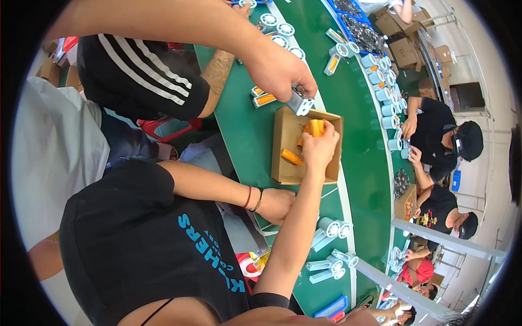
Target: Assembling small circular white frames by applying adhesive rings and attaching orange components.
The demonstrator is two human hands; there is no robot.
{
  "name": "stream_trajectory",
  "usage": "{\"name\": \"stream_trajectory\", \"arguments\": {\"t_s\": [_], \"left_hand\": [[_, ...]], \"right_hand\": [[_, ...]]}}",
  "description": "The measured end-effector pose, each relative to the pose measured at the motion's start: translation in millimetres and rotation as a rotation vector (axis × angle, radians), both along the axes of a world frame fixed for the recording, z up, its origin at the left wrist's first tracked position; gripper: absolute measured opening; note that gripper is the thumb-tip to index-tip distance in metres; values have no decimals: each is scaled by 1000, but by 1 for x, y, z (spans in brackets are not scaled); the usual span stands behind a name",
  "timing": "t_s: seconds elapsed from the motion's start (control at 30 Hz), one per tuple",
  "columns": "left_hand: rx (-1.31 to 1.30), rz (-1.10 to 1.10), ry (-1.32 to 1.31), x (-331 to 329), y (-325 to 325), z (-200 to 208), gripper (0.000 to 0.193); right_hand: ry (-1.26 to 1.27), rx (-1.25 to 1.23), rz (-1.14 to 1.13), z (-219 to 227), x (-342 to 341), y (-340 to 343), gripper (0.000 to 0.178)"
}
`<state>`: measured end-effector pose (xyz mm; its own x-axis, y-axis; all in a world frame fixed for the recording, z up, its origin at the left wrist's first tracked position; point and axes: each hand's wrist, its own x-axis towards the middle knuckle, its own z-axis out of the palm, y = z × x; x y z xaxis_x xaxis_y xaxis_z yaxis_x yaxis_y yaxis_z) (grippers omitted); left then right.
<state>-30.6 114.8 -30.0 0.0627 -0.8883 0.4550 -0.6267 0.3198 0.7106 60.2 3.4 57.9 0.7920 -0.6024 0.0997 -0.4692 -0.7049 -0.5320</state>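
My right hand [319, 148] reaches into an open cardboard box [279, 136] on the green table and pinches an orange battery [315, 127]. Another loose battery [292, 157] lies on the box's bottom. Beside the box's near end is my left hand [276, 205], with bracelets at the wrist; my right forearm crosses in front of its fingers, so whether it grips anything is hidden. From the upper left a co-worker's hand [280, 73] holds a grey fan handle [300, 103] over the box's far end.
Pale blue fan units [326, 233] lie right of my forearm, and more [269, 24] lie beyond the box. Opened handles with orange batteries [263, 99] lie beside the box. Across the table stand rows of fans [387, 108] and blue trays [361, 32] of dark parts. Co-workers sit close by.
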Motion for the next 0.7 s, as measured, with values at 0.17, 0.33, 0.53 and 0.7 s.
{"name": "stream_trajectory", "arguments": {"t_s": [0.17,0.33,0.53,0.7], "left_hand": [[-34,21,138,5,5,8,36],[5,24,189,8,8,15,37],[54,29,69,11,11,23,36],[45,-30,131,13,0,15,32]], "right_hand": [[173,-158,90,1,9,24,57],[218,-178,122,-1,13,22,55],[156,-160,108,-5,11,20,57],[152,-85,65,-2,9,13,60]]}}
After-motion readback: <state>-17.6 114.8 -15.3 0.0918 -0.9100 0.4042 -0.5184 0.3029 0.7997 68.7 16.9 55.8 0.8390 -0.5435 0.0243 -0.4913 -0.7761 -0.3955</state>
